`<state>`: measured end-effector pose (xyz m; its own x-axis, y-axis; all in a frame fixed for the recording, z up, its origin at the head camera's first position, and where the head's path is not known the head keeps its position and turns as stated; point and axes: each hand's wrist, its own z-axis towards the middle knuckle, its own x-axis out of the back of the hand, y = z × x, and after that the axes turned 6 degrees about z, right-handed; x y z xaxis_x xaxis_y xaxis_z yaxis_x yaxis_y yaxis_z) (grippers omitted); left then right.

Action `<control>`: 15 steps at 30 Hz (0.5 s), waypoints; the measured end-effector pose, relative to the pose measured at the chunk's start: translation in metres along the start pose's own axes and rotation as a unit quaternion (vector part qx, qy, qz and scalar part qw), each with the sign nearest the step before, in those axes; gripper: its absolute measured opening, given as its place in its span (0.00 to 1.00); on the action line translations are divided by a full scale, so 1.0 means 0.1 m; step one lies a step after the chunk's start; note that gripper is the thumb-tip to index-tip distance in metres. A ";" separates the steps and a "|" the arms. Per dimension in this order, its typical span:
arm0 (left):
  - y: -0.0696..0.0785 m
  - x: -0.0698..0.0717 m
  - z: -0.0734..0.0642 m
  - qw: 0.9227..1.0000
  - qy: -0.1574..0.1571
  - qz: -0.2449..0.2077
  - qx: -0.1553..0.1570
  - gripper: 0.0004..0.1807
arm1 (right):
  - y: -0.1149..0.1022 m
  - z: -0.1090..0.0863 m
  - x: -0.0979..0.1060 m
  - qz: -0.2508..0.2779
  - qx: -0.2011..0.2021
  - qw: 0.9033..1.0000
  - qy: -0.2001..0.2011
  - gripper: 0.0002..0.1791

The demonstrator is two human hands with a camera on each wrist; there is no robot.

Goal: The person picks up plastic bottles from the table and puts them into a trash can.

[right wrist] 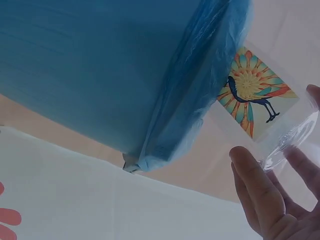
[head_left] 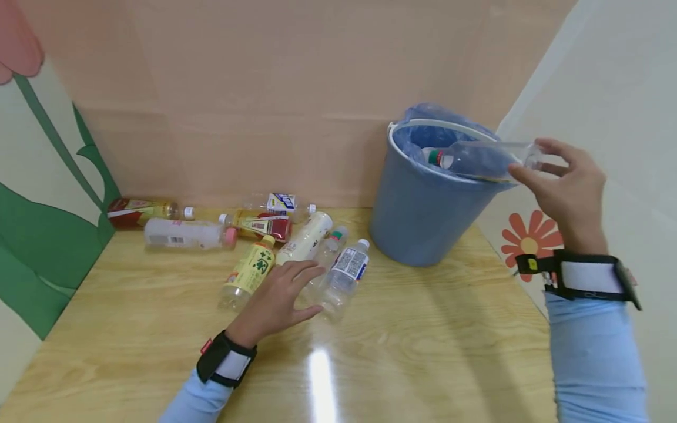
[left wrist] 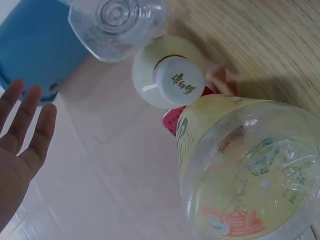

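Observation:
My right hand pinches the base of a clear plastic bottle between thumb and fingers. The bottle lies nearly level across the rim of a blue bucket, its green-capped neck pointing inside. A colourful bird picture shows on it in the right wrist view. Fingers spread, my left hand is over the table, holding nothing. Nearest to it are a yellow-labelled bottle, a white bottle, a clear green-capped bottle and a clear white-capped bottle.
A blue plastic bag lines the bucket. Farther back on the wooden table lie red-labelled bottles, a cloudy pink-capped bottle and a clear bottle with a blue-and-yellow label. A papered wall stands behind them.

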<state>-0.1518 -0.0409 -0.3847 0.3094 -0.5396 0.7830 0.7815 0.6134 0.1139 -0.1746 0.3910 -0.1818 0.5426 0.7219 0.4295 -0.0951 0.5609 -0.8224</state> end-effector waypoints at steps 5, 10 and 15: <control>-0.02 -0.01 -0.01 1.000 -0.001 -0.001 0.001 0.35 | -0.02 0.06 -0.04 -0.019 -0.001 1.000 -0.017 0.37; -0.03 -0.01 -0.02 1.000 0.001 -0.003 0.008 0.35 | -0.04 0.06 -0.09 -0.051 0.007 0.998 -0.025 0.38; -0.04 -0.01 0.00 1.000 -0.005 0.002 0.006 0.35 | -0.04 0.03 -0.12 -0.072 -0.001 0.997 -0.017 0.40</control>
<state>-0.1554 -0.0432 -0.3861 0.3068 -0.5321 0.7891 0.7742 0.6218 0.1182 -0.1829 0.3814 -0.1827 0.5225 0.6470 0.5554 -0.0170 0.6591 -0.7518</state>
